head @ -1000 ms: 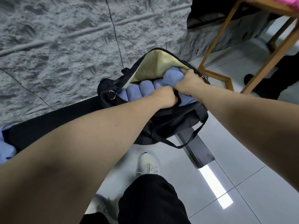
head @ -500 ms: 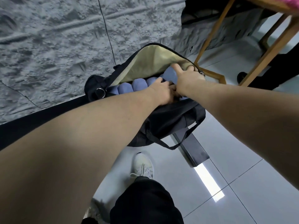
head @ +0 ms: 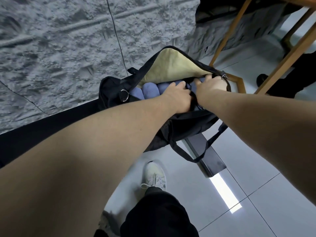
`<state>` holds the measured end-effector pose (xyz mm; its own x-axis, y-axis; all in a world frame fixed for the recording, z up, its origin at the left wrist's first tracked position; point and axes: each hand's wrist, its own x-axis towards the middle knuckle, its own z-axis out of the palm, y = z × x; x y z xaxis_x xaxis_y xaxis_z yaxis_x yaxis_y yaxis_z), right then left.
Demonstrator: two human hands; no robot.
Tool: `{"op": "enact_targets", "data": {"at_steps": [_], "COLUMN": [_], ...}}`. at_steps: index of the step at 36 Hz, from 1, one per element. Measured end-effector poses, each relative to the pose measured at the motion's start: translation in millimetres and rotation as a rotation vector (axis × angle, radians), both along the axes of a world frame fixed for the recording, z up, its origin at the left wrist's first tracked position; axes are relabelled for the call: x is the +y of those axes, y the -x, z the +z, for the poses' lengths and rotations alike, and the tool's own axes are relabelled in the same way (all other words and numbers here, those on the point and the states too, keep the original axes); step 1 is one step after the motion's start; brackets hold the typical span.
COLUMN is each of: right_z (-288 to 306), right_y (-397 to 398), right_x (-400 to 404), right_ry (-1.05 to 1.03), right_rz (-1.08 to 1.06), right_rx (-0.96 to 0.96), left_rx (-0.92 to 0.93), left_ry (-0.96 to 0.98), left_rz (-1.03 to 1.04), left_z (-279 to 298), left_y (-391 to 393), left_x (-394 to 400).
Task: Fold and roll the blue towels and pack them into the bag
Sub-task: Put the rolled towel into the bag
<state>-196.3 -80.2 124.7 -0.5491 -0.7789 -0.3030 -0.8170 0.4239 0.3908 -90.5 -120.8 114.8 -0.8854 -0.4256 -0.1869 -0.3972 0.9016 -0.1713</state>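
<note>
— Where are the towels [head: 148,90] sitting?
— They are lying rolled, side by side, inside the black bag [head: 186,120], which is resting at the near edge of the grey tabletop [head: 68,48] and hanging partly over it. The cream lining [head: 172,65] of the flap is showing behind them.
— And the hands?
— Both are reaching into the bag's mouth. The left hand [head: 176,96] is lying over the rolls, fingers bent down among them; I cannot tell whether it is gripping anything. The right hand [head: 212,86] is just beside it, fingers curling round the black rim by the zipper [head: 224,76].
— Anything below?
— A strap [head: 196,156] is dangling over the tiled floor [head: 256,177], above a white shoe [head: 154,175].
</note>
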Motion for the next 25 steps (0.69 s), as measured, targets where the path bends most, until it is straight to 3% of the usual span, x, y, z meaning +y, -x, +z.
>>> {"op": "enact_targets", "data": {"at_steps": [5, 8, 15, 18, 22, 25], "right_z": [3.1, -1.8, 2.0, 1.4, -6.1, -9.0], "right_y": [-4.2, -7.9, 1.6, 3.8, -1.1, -1.6], "right_x": [-2.9, -6.0, -14.6, -18.1, -19.6, -21.9], "right_ry": [0.166, 0.16, 0.164, 0.15, 0.317, 0.412], "right_rz": [-0.035, 0.008, -0.137, -0.144, -0.089, -0.082], "right_rx": [0.008, 0.012, -0.232, -0.25, -0.187, -0.242], "left_rx": [0.038, 0.044, 0.057, 0.056, 0.047, 0.07], "left_ry": [0.011, 0.009, -0.003, -0.019, -0.13, -0.187], "left_rz": [-0.007, -0.004, -0.059, -0.077, -0.136, -0.083], "left_z": [-1.8, -4.3, -19.4, -18.5, -17.9, -15.8], "left_y": [0.8, 0.6, -3.7, -1.5, -1.2, -7.1], "left_x": [0.6, 0.4, -12.4, -12.4, -15.6, -16.9]}}
